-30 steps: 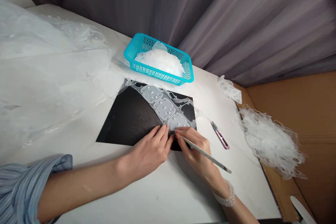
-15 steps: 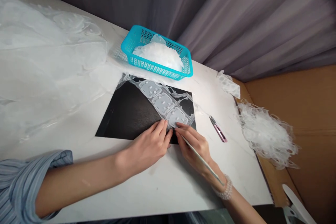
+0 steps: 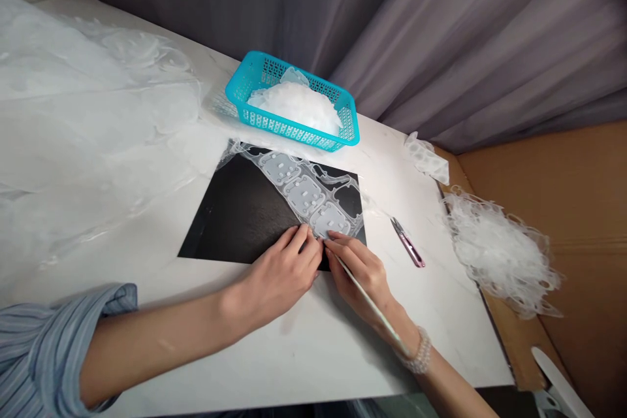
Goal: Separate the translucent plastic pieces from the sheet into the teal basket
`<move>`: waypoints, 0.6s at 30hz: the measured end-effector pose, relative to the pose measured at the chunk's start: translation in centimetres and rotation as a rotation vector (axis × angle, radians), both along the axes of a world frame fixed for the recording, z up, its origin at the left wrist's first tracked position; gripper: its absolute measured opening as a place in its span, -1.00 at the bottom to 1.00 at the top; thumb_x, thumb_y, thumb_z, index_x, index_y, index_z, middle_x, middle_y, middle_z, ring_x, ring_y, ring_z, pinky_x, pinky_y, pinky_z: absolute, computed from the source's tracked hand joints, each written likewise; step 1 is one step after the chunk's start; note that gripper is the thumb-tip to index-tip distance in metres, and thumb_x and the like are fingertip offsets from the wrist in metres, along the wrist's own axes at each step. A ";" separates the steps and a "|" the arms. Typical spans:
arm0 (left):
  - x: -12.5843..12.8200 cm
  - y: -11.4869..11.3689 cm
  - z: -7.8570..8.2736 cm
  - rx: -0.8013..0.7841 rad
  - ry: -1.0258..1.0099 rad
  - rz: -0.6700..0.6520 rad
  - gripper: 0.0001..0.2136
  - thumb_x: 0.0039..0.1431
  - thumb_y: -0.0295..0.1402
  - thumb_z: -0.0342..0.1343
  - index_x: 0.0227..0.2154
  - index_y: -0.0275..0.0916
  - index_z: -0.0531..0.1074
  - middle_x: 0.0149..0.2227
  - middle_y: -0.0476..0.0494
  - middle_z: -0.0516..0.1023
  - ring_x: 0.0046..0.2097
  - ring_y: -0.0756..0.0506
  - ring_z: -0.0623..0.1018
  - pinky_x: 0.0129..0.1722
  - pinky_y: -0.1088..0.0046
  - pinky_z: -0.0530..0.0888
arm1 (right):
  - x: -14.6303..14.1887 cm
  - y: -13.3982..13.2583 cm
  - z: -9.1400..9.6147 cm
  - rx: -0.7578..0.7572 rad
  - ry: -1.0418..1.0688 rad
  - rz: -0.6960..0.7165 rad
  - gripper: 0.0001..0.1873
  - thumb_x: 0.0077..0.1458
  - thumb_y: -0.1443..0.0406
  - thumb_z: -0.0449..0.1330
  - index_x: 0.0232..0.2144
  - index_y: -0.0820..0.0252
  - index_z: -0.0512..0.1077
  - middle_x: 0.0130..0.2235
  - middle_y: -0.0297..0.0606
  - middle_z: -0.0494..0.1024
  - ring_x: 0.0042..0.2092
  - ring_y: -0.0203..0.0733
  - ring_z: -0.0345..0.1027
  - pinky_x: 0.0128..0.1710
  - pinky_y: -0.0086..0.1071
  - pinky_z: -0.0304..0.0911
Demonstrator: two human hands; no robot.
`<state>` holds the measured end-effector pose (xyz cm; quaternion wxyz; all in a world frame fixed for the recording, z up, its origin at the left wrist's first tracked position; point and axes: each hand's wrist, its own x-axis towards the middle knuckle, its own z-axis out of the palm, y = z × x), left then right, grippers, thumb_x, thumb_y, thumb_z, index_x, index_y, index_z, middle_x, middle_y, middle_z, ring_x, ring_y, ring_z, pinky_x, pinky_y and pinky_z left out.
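A translucent sheet (image 3: pixel 304 192) with rounded grey-white panels lies across the right part of a black mat (image 3: pixel 230 209). At its near end, my left hand (image 3: pixel 289 261) is closed, its fingertips bunched on the sheet's edge. Close beside it, my right hand (image 3: pixel 360 268) grips a thin, pale, pen-like tool (image 3: pixel 375 307), its shaft slanting back over the wrist. The tool's tip is hidden among the fingers, near the left fingertips. Purple-handled thread snips (image 3: pixel 407 243) rest on the white table to the right of the mat.
A blue basket (image 3: pixel 289 132) behind the mat holds a heap of translucent pieces (image 3: pixel 298 104). Large translucent sheeting (image 3: pixel 93 137) covers the table's left side. Stringy clear scraps (image 3: pixel 499 248) spill over the right edge beside a cardboard box (image 3: pixel 553 196). A small clear piece (image 3: pixel 427 158) lies back right.
My left fingers have drawn slightly closer together at the sheet's near edge. The right hand, with the pen-like tool, has shifted only a little. The scene sits marginally lower in view.
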<state>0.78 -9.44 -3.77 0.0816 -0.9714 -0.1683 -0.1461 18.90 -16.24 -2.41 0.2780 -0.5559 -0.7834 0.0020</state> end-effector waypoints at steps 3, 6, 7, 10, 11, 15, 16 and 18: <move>0.0 -0.4 -0.5 -0.017 -0.020 0.038 -0.62 0.38 -0.33 -0.09 0.07 -0.50 0.44 0.13 -0.48 0.48 0.17 -0.34 0.44 0.14 0.14 0.35 | 0.0 0.2 -0.2 -0.011 -0.143 0.064 -0.68 0.25 0.51 0.07 0.03 0.28 0.38 -0.11 0.05 0.58 -0.02 0.01 0.50 -0.07 -0.12 0.47; 0.1 -0.9 -1.0 -0.030 -0.022 0.087 -0.59 0.39 -0.31 -0.10 0.08 -0.51 0.44 0.16 -0.52 0.45 0.20 -0.34 0.42 0.17 0.12 0.32 | 0.2 0.4 -0.5 -0.042 -0.215 0.055 -0.66 0.28 0.48 0.03 0.07 0.29 0.35 0.07 0.16 0.50 0.06 0.07 0.45 -0.06 -0.06 0.44; 0.2 -1.0 -1.1 -0.027 -0.019 0.094 -0.59 0.39 -0.30 -0.10 0.08 -0.51 0.44 0.16 -0.53 0.44 0.21 -0.34 0.42 0.18 0.11 0.32 | 0.2 0.4 -0.5 -0.050 -0.214 0.047 -0.66 0.29 0.46 0.02 0.08 0.28 0.34 0.11 0.16 0.48 0.10 0.09 0.41 -0.03 -0.02 0.41; 0.3 -1.2 -1.2 -0.006 -0.011 0.094 -0.57 0.38 -0.29 -0.09 0.10 -0.53 0.44 0.16 -0.53 0.45 0.21 -0.35 0.42 0.18 0.12 0.33 | 0.3 0.6 -0.4 -0.071 -0.211 0.046 -0.66 0.32 0.43 0.00 0.11 0.29 0.33 0.12 0.13 0.49 0.18 0.12 0.34 0.02 0.03 0.37; 0.3 -1.2 -1.2 0.003 -0.006 0.087 -0.57 0.37 -0.29 -0.08 0.10 -0.53 0.44 0.15 -0.53 0.45 0.21 -0.35 0.42 0.18 0.11 0.34 | 0.2 0.6 -0.1 -0.077 -0.226 0.053 -0.66 0.33 0.43 -0.01 0.11 0.32 0.34 0.10 0.14 0.50 0.17 0.12 0.35 0.02 0.03 0.37; 0.3 -1.0 -1.3 0.032 0.018 0.048 -0.57 0.30 -0.31 0.03 0.09 -0.54 0.45 0.14 -0.54 0.46 0.20 -0.39 0.42 0.19 0.10 0.34 | -0.5 1.1 1.0 -0.094 -0.271 0.108 -0.63 0.34 0.43 -0.06 0.08 0.41 0.40 0.04 0.20 0.54 0.11 0.15 0.40 0.00 0.02 0.40; 0.2 -0.9 -1.3 0.037 0.027 0.039 -0.56 0.28 -0.31 0.04 0.10 -0.55 0.44 0.14 -0.55 0.46 0.20 -0.40 0.42 0.19 0.10 0.34 | -0.5 1.3 1.3 -0.117 -0.224 0.126 -0.63 0.34 0.42 -0.06 0.08 0.40 0.41 0.03 0.19 0.54 0.10 0.14 0.41 0.01 0.02 0.41; 0.1 -0.7 -1.4 0.049 0.050 0.020 -0.53 0.28 -0.31 0.04 0.14 -0.57 0.39 0.15 -0.56 0.45 0.21 -0.41 0.40 0.18 0.10 0.34 | 0.0 2.0 1.6 -0.195 -0.019 0.111 -0.64 0.34 0.39 -0.03 0.07 0.31 0.44 0.01 0.08 0.57 0.04 0.04 0.47 0.01 -0.06 0.44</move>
